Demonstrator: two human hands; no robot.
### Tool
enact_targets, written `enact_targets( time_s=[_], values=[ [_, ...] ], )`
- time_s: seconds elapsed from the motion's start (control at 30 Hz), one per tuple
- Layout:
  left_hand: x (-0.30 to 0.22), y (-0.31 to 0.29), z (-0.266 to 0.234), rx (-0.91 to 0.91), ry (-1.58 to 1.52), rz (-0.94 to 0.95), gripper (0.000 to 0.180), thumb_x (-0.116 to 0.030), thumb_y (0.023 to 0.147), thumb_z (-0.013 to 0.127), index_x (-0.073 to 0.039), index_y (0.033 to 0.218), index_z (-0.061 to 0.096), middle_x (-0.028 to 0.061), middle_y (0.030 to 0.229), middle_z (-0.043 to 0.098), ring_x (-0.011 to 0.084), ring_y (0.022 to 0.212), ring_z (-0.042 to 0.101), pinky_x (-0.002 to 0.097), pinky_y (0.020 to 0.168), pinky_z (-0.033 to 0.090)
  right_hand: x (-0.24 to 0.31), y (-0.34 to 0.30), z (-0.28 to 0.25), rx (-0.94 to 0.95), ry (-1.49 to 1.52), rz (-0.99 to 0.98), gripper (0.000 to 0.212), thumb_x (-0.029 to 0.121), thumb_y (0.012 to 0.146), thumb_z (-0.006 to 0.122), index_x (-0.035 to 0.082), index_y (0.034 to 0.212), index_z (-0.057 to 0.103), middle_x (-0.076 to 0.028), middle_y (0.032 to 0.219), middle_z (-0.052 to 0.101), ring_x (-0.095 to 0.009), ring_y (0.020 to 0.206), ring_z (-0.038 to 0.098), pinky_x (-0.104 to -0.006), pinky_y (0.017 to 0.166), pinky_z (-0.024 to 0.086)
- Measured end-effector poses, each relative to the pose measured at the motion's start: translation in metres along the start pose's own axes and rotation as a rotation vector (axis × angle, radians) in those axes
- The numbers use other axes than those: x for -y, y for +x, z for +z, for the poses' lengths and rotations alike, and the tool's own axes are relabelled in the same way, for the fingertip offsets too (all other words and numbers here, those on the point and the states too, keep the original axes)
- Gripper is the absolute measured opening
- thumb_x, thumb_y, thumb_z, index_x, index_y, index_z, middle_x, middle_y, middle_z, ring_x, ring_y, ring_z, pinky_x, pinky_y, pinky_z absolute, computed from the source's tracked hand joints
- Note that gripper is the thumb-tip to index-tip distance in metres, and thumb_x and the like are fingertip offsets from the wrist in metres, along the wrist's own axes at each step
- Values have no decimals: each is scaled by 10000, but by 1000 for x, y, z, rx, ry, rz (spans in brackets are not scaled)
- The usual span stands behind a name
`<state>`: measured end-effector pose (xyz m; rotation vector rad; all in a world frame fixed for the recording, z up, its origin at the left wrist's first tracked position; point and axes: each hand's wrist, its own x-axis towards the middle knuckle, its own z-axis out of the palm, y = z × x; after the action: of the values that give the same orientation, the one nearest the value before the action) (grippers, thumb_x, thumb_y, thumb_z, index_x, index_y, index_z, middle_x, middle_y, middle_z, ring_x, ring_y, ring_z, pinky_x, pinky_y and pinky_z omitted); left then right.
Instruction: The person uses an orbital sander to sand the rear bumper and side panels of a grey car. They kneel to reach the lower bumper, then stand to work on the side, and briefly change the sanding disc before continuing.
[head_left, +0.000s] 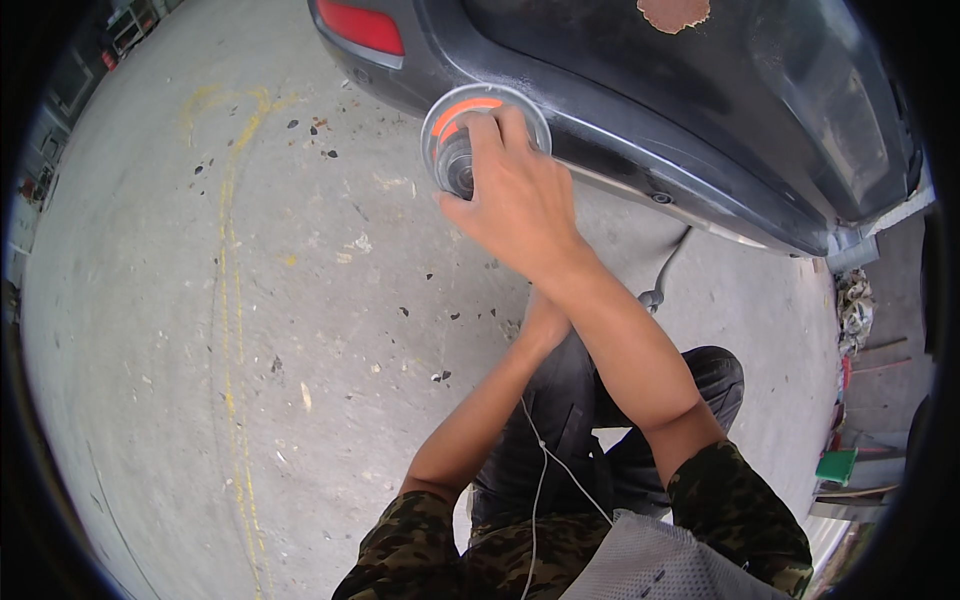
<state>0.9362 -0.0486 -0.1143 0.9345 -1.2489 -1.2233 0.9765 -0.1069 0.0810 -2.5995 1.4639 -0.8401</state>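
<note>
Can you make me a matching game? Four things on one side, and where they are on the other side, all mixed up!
Things:
1. round grey-and-black tool with an orange band
2. glossy red tail light
3. faded yellow painted line
4. green angular object

Places:
A. near the picture's right edge
B. along the grey concrete floor, on the person's left
C. under the right grip
D. on the dark grey car

Right pairs: 1-C, 2-D, 3-B, 4-A

Room left above concrete floor (330, 230) — car bumper (630, 150) blocks far side, 2 crossed forearms (625, 345) bar near side.
</note>
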Motion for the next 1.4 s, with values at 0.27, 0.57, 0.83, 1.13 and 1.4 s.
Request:
enact_targets(
  time_s=[0.27,0.57,0.83,1.13,1.4],
  values=[
    [9,1,9,-22,-314,10,128,-126,1056,644,-4,1093,642,47,1057,645,183,1016,615,352,944,512,0,-2,-4,22,-13,27,671,265,746,870,55,1306,566,-163,1253,570,-412,933,717,-503,765,583],
    [-21,-6,5,93,-93,-70,410,-243,1033,611,67,1300,585,207,1279,669,272,1218,590,417,1039,465,-2,-8,-12,14,-44,79,677,272,758,847,50,1328,558,-165,1309,572,-414,964,714,-506,801,584],
    [-23,-4,6,89,-92,-103,450,-268,1032,620,71,1326,582,226,1341,656,315,1283,589,430,1074,452,-5,-6,-15,67,-43,82,682,280,760,854,44,1325,555,-159,1295,574,-400,955,715,-485,776,587],
    [-20,9,4,154,57,-48,422,-253,1033,626,64,1308,587,213,1341,644,292,1254,586,424,1056,461,-5,-1,-14,19,-29,32,717,294,753,861,45,1351,553,-142,1282,570,-380,991,714,-469,782,586],
    [-9,1,17,92,-94,-17,377,-212,1024,645,58,1284,609,197,1301,661,267,1231,591,424,1055,466,-13,-10,-19,51,-43,114,732,312,744,868,51,1353,556,-141,1335,551,-404,1082,684,-497,822,584]
  ],
)
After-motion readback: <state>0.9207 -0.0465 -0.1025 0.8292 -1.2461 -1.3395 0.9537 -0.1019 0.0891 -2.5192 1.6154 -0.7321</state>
